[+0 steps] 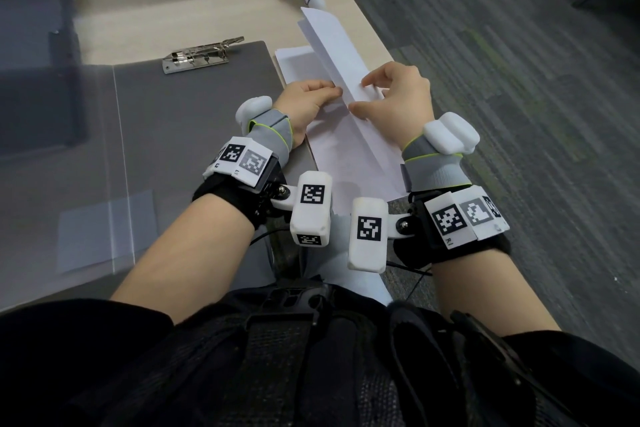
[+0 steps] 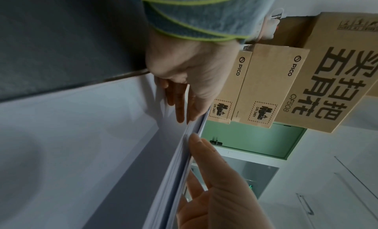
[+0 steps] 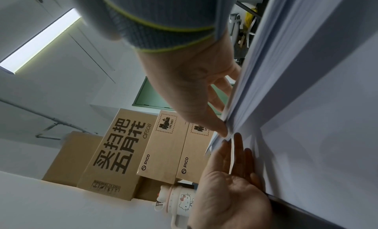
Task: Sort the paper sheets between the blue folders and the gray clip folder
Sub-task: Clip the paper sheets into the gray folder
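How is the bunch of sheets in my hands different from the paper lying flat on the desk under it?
The held sheets stand on edge, raised off the desk; the flat paper lies level on it. The left hand and right hand pinch the held sheets from either side; neither hand grips the flat paper. Both are plain white and sit right of the gray clip folder.

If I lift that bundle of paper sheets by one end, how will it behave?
Probably floppy: the paper sheets are thin, and both the left hand and the right hand steady them. Loose edges fan apart in the wrist views, so sheets may slide. The bundle is thin, so likely light.
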The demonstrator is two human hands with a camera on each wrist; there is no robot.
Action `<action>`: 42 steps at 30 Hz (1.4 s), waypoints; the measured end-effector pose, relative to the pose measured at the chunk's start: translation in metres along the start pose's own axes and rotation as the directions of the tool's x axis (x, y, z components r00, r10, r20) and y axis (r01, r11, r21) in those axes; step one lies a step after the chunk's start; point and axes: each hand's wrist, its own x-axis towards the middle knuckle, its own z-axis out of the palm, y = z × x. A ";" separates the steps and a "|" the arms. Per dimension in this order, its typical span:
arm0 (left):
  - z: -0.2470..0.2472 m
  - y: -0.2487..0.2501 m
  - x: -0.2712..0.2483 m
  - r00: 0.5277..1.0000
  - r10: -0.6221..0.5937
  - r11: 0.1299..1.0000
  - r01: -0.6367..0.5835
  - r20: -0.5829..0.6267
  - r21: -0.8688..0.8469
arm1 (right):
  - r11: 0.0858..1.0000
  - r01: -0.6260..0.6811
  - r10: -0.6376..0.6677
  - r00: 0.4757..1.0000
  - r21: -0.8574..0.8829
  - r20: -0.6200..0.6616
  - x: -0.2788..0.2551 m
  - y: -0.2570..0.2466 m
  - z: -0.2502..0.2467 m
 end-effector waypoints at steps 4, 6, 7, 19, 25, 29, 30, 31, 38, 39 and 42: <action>0.005 0.000 0.004 0.999 -0.012 0.999 0.013 -0.033 0.040 | 1.000 0.006 -0.006 1.000 0.018 0.015 0.001 0.004 -0.002; 0.005 -0.001 0.006 0.999 -0.020 0.999 0.021 -0.032 0.030 | 1.000 0.002 -0.002 1.000 0.006 0.014 0.003 0.008 -0.006; 0.005 -0.002 0.006 0.999 -0.021 0.999 0.021 -0.030 0.027 | 1.000 -0.007 0.007 1.000 0.002 -0.002 0.004 0.010 -0.008; 0.001 -0.005 0.011 0.999 -0.038 0.998 0.037 0.032 0.043 | 0.931 -0.066 0.047 0.997 -0.360 -0.062 0.013 0.036 -0.011; 0.000 -0.004 0.008 0.998 -0.046 0.999 0.046 0.051 0.003 | 0.975 0.126 -0.091 0.979 -0.185 0.184 -0.001 0.027 0.000; -0.003 -0.002 0.006 0.992 -0.041 0.998 0.046 0.117 -0.043 | 0.948 0.164 -0.104 0.969 -0.273 0.222 0.001 0.030 0.006; -0.004 -0.001 0.005 0.991 -0.040 0.998 0.046 0.129 -0.050 | 0.948 0.163 -0.105 0.971 -0.274 0.216 0.001 0.030 0.005; -0.004 -0.001 0.005 0.990 -0.037 0.998 0.045 0.138 -0.054 | 0.947 0.164 -0.107 0.972 -0.276 0.211 0.001 0.030 0.005; -0.004 -0.003 0.006 0.991 -0.031 0.997 0.040 0.134 -0.068 | 0.959 0.159 -0.112 0.973 -0.233 0.204 -0.001 0.027 0.002; -0.004 -0.002 0.006 0.991 -0.033 0.997 0.043 0.132 -0.069 | 0.961 0.156 -0.111 0.974 -0.229 0.200 -0.001 0.026 0.002; -0.001 -0.001 0.006 0.995 -0.047 0.996 0.053 0.093 -0.067 | 0.965 0.155 -0.116 0.975 -0.210 0.187 0.001 0.027 0.002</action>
